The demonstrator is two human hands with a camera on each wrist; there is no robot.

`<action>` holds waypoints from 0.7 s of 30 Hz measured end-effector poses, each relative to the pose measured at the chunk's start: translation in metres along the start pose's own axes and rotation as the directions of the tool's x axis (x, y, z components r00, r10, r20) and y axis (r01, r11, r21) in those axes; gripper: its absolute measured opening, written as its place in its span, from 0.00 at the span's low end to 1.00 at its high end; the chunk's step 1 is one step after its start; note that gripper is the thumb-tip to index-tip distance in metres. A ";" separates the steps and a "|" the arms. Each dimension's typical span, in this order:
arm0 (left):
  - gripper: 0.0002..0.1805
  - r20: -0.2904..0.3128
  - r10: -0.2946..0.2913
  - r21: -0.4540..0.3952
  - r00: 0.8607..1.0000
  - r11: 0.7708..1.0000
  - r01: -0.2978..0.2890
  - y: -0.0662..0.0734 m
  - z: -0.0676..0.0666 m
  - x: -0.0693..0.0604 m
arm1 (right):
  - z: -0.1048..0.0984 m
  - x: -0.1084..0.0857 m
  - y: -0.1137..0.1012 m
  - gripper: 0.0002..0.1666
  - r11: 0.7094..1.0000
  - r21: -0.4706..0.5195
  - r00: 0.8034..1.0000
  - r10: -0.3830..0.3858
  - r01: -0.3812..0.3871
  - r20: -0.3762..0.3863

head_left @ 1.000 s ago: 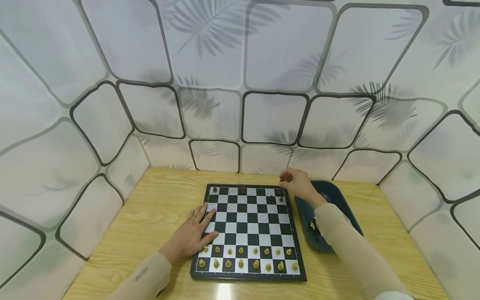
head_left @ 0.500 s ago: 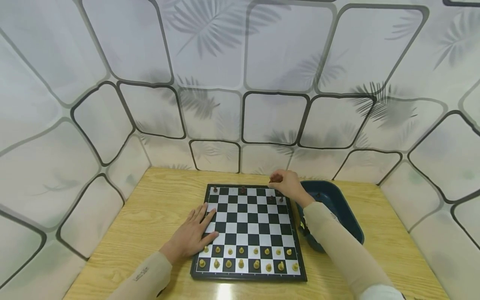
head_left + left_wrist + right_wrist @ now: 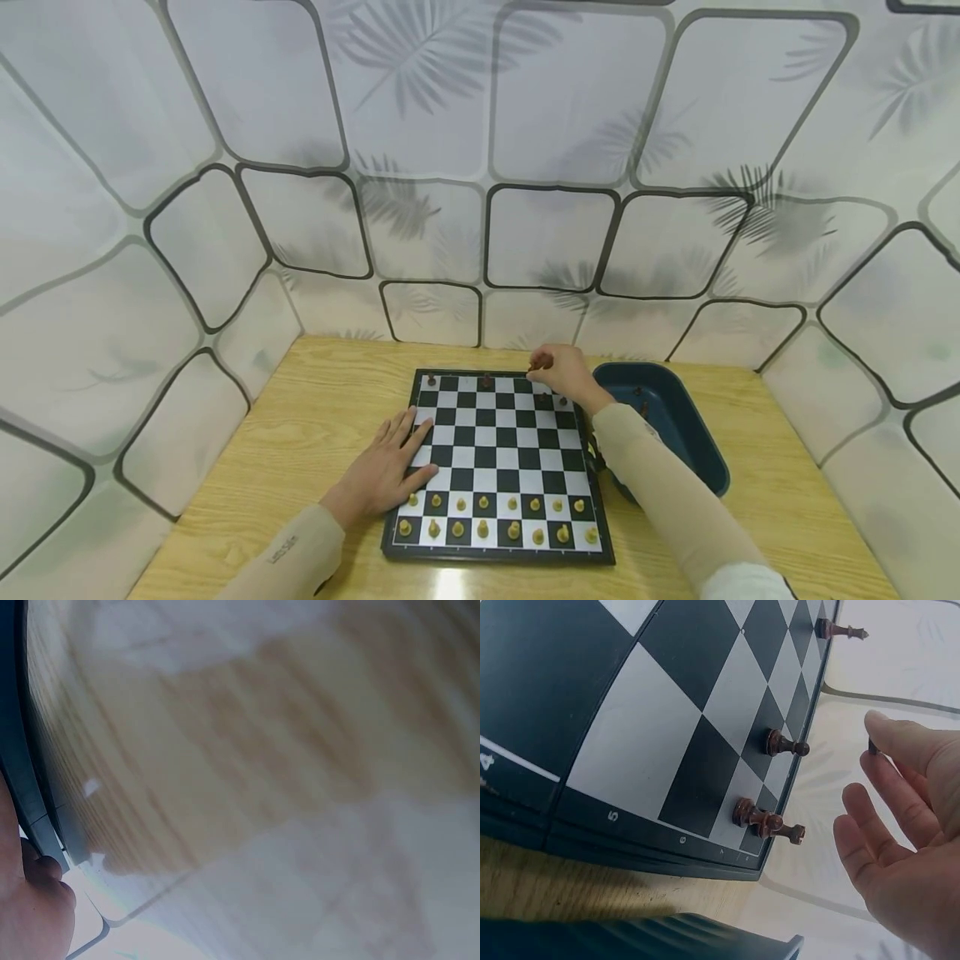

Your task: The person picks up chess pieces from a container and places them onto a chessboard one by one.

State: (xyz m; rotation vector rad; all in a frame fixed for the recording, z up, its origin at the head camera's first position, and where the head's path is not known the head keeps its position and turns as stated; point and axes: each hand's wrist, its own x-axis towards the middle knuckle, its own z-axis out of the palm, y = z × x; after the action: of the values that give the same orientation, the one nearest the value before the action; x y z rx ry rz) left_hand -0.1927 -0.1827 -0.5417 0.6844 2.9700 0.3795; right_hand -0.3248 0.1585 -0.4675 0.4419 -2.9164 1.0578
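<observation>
Sixteen yellow chess pieces (image 3: pixel 483 528) stand in two rows along the near side of the chessboard (image 3: pixel 495 436), which lies on the wooden counter (image 3: pixel 322 383). From here I see the person's left hand (image 3: pixel 382 471) resting on the board's left edge, its fingers straight and spread. The right hand (image 3: pixel 564 372), up by the far edge near the right corner, pinches a dark chess piece (image 3: pixel 873 747) between thumb and forefinger; mostly covered, its kind I cannot tell. Nearby on the board, a brown rook (image 3: pixel 793 834) stands in the corner, with two brown pawns (image 3: pixel 784 742) one row nearer. More brown pieces (image 3: pixel 643 408) sit inside the blue tray (image 3: pixel 686 425), just right of the board.
</observation>
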 end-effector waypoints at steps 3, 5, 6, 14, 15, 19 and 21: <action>0.47 -0.007 0.000 0.005 1.000 1.000 0.000 0.000 0.000 0.000 | 0.000 0.001 -0.001 0.09 1.000 -0.006 1.000 0.004 -0.004 0.008; 0.47 -0.011 0.001 0.011 1.000 1.000 -0.001 0.000 0.001 0.000 | 0.000 0.002 -0.001 0.09 1.000 -0.022 1.000 0.003 -0.002 0.011; 0.47 -0.015 0.004 0.012 1.000 1.000 -0.003 0.000 0.001 0.000 | 0.000 0.002 -0.001 0.09 0.999 -0.034 1.000 -0.001 0.001 0.010; 0.46 -0.019 0.007 0.016 1.000 1.000 -0.006 -0.001 0.001 0.000 | 0.000 0.005 0.006 0.09 0.994 -0.110 0.999 -0.023 0.026 0.025; 0.46 -0.021 0.009 0.016 1.000 1.000 -0.009 -0.001 0.001 0.000 | 0.000 0.005 0.007 0.09 0.993 -0.115 0.999 -0.018 0.021 0.027; 0.46 -0.027 0.020 0.020 0.999 1.000 -0.019 -0.001 0.000 -0.001 | 0.002 0.005 0.011 0.08 0.991 -0.132 0.999 0.018 -0.012 0.041; 0.46 -0.027 0.022 0.022 0.999 1.000 -0.021 0.000 0.000 -0.001 | 0.003 0.005 0.013 0.08 0.990 -0.139 0.998 0.034 -0.027 0.049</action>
State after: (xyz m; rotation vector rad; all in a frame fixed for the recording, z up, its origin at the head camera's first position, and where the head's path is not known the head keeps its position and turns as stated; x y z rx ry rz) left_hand -0.1921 -0.1834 -0.5420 0.7198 2.9992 0.3609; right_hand -0.3329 0.1650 -0.4773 0.4271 -3.0254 0.8517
